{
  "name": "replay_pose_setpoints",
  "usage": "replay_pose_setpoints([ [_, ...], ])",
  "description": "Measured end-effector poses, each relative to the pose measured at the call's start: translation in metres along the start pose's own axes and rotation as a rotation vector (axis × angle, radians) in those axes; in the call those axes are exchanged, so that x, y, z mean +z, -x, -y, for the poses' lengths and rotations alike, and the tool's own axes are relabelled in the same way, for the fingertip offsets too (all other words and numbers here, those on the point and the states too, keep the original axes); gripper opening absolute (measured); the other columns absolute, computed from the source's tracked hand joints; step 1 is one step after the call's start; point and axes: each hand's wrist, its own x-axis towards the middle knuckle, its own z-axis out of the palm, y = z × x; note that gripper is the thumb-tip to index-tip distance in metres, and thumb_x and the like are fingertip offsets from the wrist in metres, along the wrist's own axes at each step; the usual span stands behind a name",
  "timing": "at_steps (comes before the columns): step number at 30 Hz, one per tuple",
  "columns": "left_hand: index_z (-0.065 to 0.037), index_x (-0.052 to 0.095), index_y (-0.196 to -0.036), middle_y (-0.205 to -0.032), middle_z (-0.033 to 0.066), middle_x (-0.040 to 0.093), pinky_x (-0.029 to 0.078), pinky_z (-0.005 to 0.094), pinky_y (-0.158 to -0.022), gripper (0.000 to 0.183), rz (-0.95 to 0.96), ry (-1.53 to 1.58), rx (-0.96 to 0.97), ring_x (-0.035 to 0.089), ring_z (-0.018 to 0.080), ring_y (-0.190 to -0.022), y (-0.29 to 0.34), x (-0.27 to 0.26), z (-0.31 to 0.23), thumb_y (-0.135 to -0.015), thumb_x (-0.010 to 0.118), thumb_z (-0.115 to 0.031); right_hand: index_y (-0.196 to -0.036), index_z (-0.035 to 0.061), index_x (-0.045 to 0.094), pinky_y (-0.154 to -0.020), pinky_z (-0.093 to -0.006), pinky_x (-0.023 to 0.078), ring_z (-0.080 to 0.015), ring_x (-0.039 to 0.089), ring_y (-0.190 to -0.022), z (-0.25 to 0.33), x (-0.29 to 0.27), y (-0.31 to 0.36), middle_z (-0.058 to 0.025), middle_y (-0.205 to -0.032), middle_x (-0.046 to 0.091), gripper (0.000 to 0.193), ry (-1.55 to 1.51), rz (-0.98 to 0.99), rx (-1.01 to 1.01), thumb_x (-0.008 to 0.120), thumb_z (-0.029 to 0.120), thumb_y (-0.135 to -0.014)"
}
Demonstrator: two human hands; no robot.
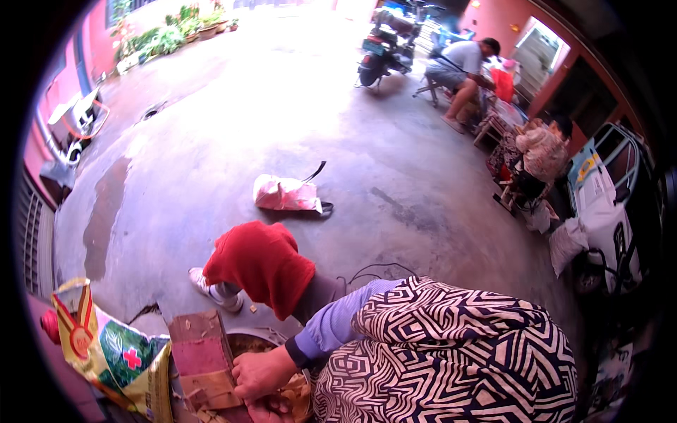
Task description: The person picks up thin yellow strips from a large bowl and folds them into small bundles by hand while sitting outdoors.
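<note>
My right hand (pixel 262 371), at the end of a blue sleeve with a dark cuff, is closed with its fingers curled at the edge of a tan flat piece (pixel 211 390). What it pinches is hidden. Just below, my left hand (pixel 271 409) shows only partly at the lower edge, its fingers bent in close to the right hand. Beside them lies a reddish-brown board (pixel 201 345) with tan scraps on it. Behind the right hand is a round basin (pixel 276 333) with brown bits inside. Another tan piece (pixel 300 395) lies right of the hands.
A yellow and green printed sack (pixel 116 352) stands left of the board. Red cloth (pixel 261 264) covers my knee; black-and-white patterned cloth (pixel 451 352) lies at right. A pink-white bag (pixel 285 194) is on the concrete floor. Two people sit far right, near a motorbike (pixel 386 49).
</note>
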Motion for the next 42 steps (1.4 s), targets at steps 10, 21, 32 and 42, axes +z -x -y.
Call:
replay_pose_setpoints([
  [10,-0.004,0.055,-0.103,-0.089,0.0084,0.053,0.042,0.0284,-0.062,0.020,-0.024,-0.218,0.028,0.051,0.0190,-0.074,-0.006,0.022,-0.018,-0.094,0.051,-0.021,-0.067,0.0098,0.052,-0.049,-0.0413,0.042,-0.0306,0.057,-0.055,-0.007,-0.017,-0.008,-0.0062,-0.055,0.055,0.020,0.052,0.110,0.053,0.059,0.028,-0.073],
  [21,-0.003,0.051,-0.115,-0.104,0.0138,0.052,0.043,0.0304,-0.072,0.030,-0.010,-0.289,0.065,0.052,0.0252,-0.086,-0.004,0.028,-0.025,-0.093,0.053,-0.023,-0.068,-0.0022,0.058,-0.049,-0.0406,0.038,-0.0227,0.050,-0.049,0.014,-0.020,-0.018,-0.0124,-0.052,0.050,0.023,-1.060,0.390,-0.144,0.064,0.019,-0.076],
  [32,-0.002,0.047,-0.127,-0.118,0.0192,0.050,0.045,0.0324,-0.082,0.043,-0.004,-0.338,0.080,0.053,0.0314,-0.098,-0.002,0.017,-0.031,-0.092,0.055,-0.026,-0.060,0.0060,0.054,-0.048,-0.0429,0.040,-0.0341,0.055,-0.052,0.008,-0.048,-0.035,-0.0122,-0.055,0.052,0.017,-0.206,-0.370,0.190,0.063,0.016,-0.070],
  [42,-0.001,0.045,-0.135,-0.130,0.0226,0.049,0.046,0.0345,-0.090,0.053,-0.047,-0.551,0.158,0.054,0.0361,-0.108,0.001,0.004,-0.044,-0.090,0.056,-0.026,-0.065,0.0056,0.060,-0.054,-0.0430,0.045,-0.0334,0.060,-0.062,0.007,-0.043,-0.010,-0.0123,-0.058,0.056,0.024,-0.018,-0.145,0.291,0.060,0.029,-0.071],
])
